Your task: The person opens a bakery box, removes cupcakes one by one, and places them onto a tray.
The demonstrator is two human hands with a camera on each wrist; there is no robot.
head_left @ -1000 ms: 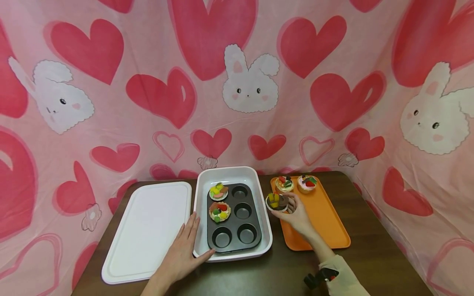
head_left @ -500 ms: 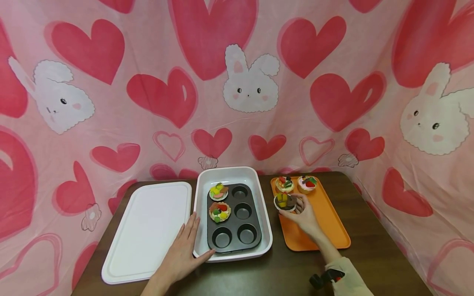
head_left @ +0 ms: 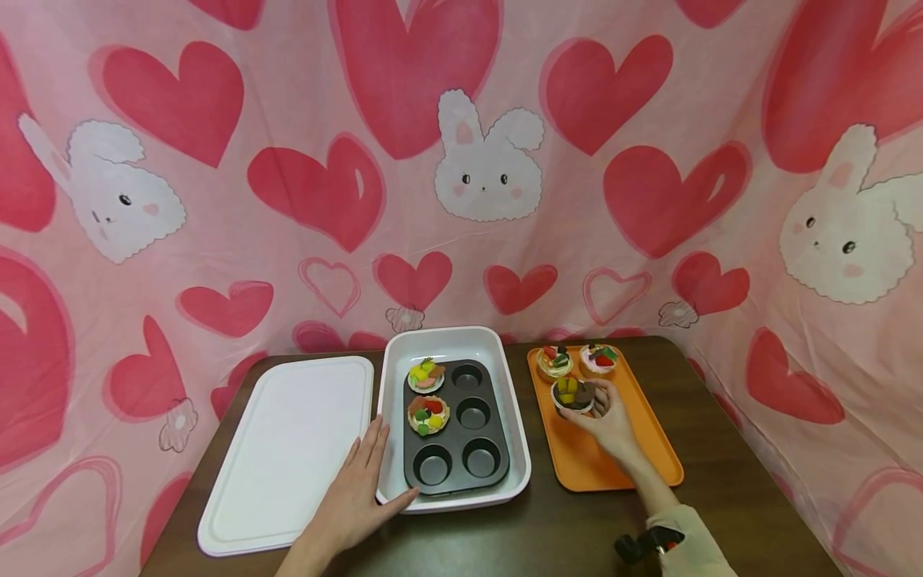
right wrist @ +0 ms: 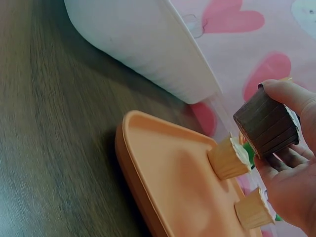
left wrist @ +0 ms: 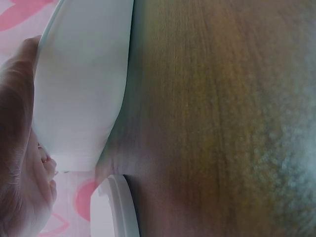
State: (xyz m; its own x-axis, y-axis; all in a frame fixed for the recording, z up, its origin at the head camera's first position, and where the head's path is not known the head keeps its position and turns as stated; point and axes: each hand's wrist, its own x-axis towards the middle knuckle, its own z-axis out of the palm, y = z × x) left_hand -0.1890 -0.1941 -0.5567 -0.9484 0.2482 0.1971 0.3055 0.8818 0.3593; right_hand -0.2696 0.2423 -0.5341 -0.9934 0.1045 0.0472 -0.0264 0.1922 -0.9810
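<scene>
My right hand [head_left: 611, 418] grips a dark brown cupcake [right wrist: 266, 121] with yellow topping, thumb on one side and fingers on the other. It is held above the orange tray [head_left: 613, 457], in front of two pale-cased cupcakes, one with cream and fruit [head_left: 554, 365] and one with pink icing [head_left: 598, 360]. My left hand [head_left: 353, 485] lies with straight fingers along the near left corner of a white basin [head_left: 515, 449]. Inside the basin is a dark muffin tin [head_left: 457, 437]. Two fruit tarts, one at the back [head_left: 425, 374] and one in the middle [head_left: 429, 414], sit in its left column.
A flat white lid-like tray [head_left: 288, 449] lies left of the basin. The brown wooden table [head_left: 490, 545] shows along the front and right. A pink cloth [head_left: 461, 240] printed with hearts and rabbits hangs behind the table.
My right hand has carried the brown cupcake to the right, from the gap beside the basin to over the orange tray. The left hand has stayed in place.
</scene>
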